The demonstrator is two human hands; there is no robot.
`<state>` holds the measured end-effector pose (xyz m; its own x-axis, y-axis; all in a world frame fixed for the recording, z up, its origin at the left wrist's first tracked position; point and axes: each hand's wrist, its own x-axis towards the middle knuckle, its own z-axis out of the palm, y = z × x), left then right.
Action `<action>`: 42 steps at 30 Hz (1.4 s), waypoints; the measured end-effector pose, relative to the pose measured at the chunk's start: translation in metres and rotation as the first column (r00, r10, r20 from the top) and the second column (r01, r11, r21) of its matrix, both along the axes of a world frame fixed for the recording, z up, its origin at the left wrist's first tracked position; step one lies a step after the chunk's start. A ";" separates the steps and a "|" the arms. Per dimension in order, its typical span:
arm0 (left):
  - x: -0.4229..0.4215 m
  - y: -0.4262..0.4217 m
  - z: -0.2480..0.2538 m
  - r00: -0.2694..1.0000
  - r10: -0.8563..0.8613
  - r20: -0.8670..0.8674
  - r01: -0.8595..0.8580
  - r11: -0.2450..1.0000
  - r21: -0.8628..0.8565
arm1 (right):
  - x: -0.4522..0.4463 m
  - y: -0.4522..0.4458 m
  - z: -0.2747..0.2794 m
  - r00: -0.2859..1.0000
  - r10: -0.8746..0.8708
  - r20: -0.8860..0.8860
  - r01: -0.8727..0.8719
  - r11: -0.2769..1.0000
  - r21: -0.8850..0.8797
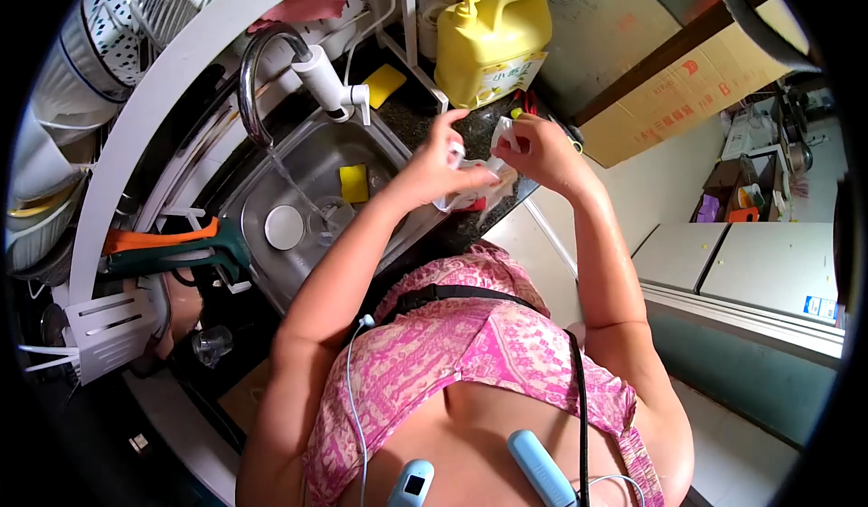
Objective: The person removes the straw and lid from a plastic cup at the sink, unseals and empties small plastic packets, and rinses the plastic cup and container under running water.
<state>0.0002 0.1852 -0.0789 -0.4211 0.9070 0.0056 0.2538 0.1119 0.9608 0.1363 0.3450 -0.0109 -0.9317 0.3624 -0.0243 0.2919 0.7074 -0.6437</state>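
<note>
Nearest the camera, the person wore a pink patterned garment (506,349), with two pale blue devices (535,462) at chest level. Beyond it, both hands were found at a crumpled clear plastic bag (493,195), located above the near edge of the dark desk (411,104), just beside the sink (375,150). The right hand (538,154) had its fingers pinched on the upper part of the bag. The left hand (441,168) had its index finger raised and its thumb against the plastic; whether those fingers gripped it could not be determined. Something red showed at the lower part of the bag, too unclear to identify. It was judged that good handling called for a steady pinch on the right, a light supporting touch on the left, and the bag kept over the desk rather than its edge. The film looked thin and liable to slip in damp fingers. In the sink were a yellow sponge (354,183), a round white dish (285,227) and a glass (336,213), with the tap (321,80) running. Farther back stood a yellow jug (493,41) and a cardboard box (692,100).
</note>
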 end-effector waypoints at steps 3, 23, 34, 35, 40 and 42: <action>0.008 0.025 -0.017 0.892 -0.341 -0.297 0.276 0.931 -0.241 | 0.011 0.003 -0.020 0.993 -0.122 -0.004 0.120 0.983 -0.140; 0.021 0.025 -0.021 0.873 -0.278 -0.401 0.209 0.956 -0.209 | 0.062 -0.011 -0.057 0.973 -0.199 0.114 0.209 0.562 -0.800; 0.046 0.034 -0.048 0.913 -0.127 -0.389 0.091 0.990 -0.109 | 0.060 -0.039 -0.075 0.951 -0.308 -0.004 0.231 0.720 -0.654; 0.046 0.034 -0.044 0.928 -0.066 -0.367 0.036 0.995 -0.088 | 0.060 -0.045 -0.079 0.943 -0.331 0.038 0.268 0.687 -0.676; 0.028 0.029 -0.039 0.800 0.123 -0.587 -0.080 0.992 0.100 | 0.094 0.009 -0.056 0.953 -0.202 0.224 0.298 0.523 -0.799; 0.014 0.024 -0.049 0.784 0.132 -0.606 -0.109 0.991 0.075 | 0.116 0.052 -0.028 0.956 -0.044 0.289 0.225 0.744 -0.630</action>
